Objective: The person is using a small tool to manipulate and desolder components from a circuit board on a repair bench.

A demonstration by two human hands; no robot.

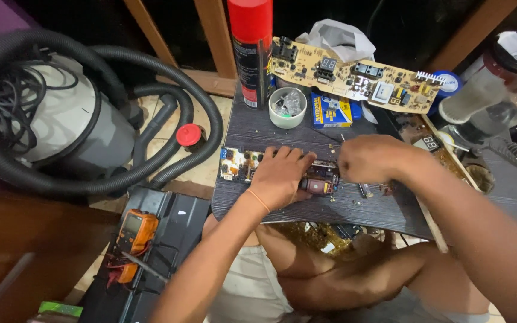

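Lying under both hands (324, 170): small circuit board (240, 164) on table (258, 125).

The left hand (279, 176) covered the middle of the small circuit board (239, 164), and the right hand (369, 158) hid whatever its closed fingers held. The red spray can (250, 48) was cut off by the top edge. The multimeter (134, 236) screen was too small to read.

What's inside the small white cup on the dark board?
The white cup holds a crumpled clear plastic bag, seemingly with small parts. Whatever lies beneath the bag is covered.
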